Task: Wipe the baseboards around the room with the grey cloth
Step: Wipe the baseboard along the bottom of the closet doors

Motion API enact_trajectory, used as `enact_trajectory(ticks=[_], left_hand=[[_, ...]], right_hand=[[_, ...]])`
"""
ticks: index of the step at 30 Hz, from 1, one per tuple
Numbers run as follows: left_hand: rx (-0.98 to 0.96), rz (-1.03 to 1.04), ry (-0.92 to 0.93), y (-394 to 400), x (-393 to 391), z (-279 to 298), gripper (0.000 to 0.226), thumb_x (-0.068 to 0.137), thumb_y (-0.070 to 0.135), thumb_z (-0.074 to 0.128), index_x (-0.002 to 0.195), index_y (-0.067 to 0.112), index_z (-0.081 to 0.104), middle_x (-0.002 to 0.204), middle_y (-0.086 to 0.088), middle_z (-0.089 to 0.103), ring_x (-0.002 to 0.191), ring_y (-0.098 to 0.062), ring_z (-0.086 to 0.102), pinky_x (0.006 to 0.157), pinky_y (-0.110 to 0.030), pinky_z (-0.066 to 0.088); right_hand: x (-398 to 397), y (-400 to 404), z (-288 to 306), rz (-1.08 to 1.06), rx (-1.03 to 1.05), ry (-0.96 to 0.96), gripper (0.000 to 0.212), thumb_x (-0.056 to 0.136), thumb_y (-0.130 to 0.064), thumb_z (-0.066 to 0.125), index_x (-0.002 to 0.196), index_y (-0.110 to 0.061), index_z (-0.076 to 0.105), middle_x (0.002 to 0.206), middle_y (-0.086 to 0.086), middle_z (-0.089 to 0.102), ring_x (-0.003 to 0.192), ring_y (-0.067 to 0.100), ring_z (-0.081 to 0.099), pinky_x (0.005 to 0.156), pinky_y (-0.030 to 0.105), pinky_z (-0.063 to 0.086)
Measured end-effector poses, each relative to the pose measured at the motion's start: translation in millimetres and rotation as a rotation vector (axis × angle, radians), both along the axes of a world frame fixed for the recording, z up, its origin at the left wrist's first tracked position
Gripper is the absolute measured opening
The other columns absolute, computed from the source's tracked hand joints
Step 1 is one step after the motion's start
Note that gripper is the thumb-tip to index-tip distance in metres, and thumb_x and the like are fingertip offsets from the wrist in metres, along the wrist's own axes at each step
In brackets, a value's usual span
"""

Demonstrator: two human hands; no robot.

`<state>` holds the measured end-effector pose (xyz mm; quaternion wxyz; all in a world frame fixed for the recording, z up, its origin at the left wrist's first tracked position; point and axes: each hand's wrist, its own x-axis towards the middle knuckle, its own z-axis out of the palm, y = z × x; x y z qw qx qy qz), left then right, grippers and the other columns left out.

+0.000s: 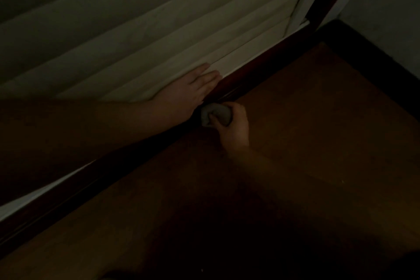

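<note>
Pale pleated curtain [136, 36] hanging to the floor, brown wooden floor [295, 143], white wall [386, 2]

The room is dim. A pale curtain [141, 36] hangs in folds down to a dark wooden baseboard [238, 82] that runs diagonally from lower left to upper right, where it meets a second stretch of baseboard in the corner. The left hand [191, 88] lies flat against the curtain's lower edge, fingers [204, 71] straight, just above the baseboard. Just below it, the right hand [234, 125] grips a bunched grey cloth [216, 113] and presses it against the baseboard. A brown wooden floor [306, 132] fills the lower right.
</note>
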<state>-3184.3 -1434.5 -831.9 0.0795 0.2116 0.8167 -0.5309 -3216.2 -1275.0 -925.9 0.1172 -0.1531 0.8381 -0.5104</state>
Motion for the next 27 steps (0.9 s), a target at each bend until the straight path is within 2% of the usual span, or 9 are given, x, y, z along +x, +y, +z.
enact_trajectory(ticks=[4, 7, 11, 17, 22, 27], left_hand=[[-0.002, 0.001, 0.010, -1.7, -1.9, -4.2, 0.063, 0.106, 0.036, 0.005, 0.155, -0.002, -0.008, 0.164, -0.019, -0.014, 0.152, -0.033, -0.012, 0.112, -0.057, -0.022], [-0.025, 0.005, 0.000, -1.9, -2.1, -6.5, 0.063, 0.106, 0.036, 0.004, 0.152, -0.005, -0.013, 0.162, -0.022, -0.019, 0.151, -0.035, -0.017, 0.108, -0.059, -0.027], [0.015, 0.007, 0.000, -3.9, -1.9, -8.6, 0.062, 0.106, 0.033, 0.005, 0.152, -0.005, -0.012, 0.162, -0.022, -0.018, 0.151, -0.035, -0.016, 0.107, -0.058, -0.028], [0.042, 0.027, 0.002, -1.0, -3.1, -5.2, 0.064, 0.106, 0.036, 0.011, 0.155, -0.003, -0.004, 0.163, -0.022, -0.014, 0.152, -0.034, -0.013, 0.109, -0.057, -0.026], [0.046, 0.005, 0.023, 3.7, -16.8, 2.6, 0.064, 0.107, 0.037, 0.013, 0.157, -0.001, 0.002, 0.164, -0.022, -0.006, 0.153, -0.035, -0.006, 0.112, -0.058, -0.022], [0.072, 0.035, 0.026, 18.7, -45.0, 9.9, 0.059, 0.108, 0.034, 0.010, 0.157, 0.001, 0.002, 0.166, -0.017, -0.002, 0.154, -0.030, -0.003, 0.114, -0.053, -0.017]], right_hand=[[-54.3, 19.2, 6.1, -0.191, 0.059, 0.031, 0.041, 0.084, -0.020, 0.075, 0.119, -0.011, 0.056, 0.115, 0.001, 0.049, 0.103, 0.009, 0.049, 0.092, 0.026, 0.045], [-90.7, 32.9, 11.9, -0.110, 0.139, 0.095, 0.041, 0.084, -0.022, 0.076, 0.119, -0.011, 0.057, 0.117, 0.006, 0.052, 0.100, 0.007, 0.047, 0.085, 0.020, 0.039], [-105.0, 38.3, 9.2, -0.028, 0.183, 0.092, 0.039, 0.083, -0.022, 0.076, 0.117, -0.013, 0.058, 0.115, 0.005, 0.052, 0.101, 0.012, 0.050, 0.085, 0.023, 0.039], [-118.8, 44.0, 19.9, -0.336, 0.166, 0.005, 0.044, 0.088, -0.025, 0.068, 0.127, -0.010, 0.051, 0.129, 0.010, 0.049, 0.114, 0.024, 0.053, 0.086, 0.023, 0.037], [-90.3, 43.0, 21.7, -0.249, 0.234, 0.096, 0.043, 0.090, -0.037, 0.064, 0.126, -0.017, 0.052, 0.124, 0.005, 0.050, 0.108, 0.020, 0.055, 0.082, 0.025, 0.038], [-32.3, 18.5, 16.1, -0.104, 0.077, 0.049, 0.042, 0.087, -0.026, 0.071, 0.125, -0.016, 0.057, 0.120, 0.002, 0.050, 0.102, 0.007, 0.050, 0.087, 0.016, 0.036]])
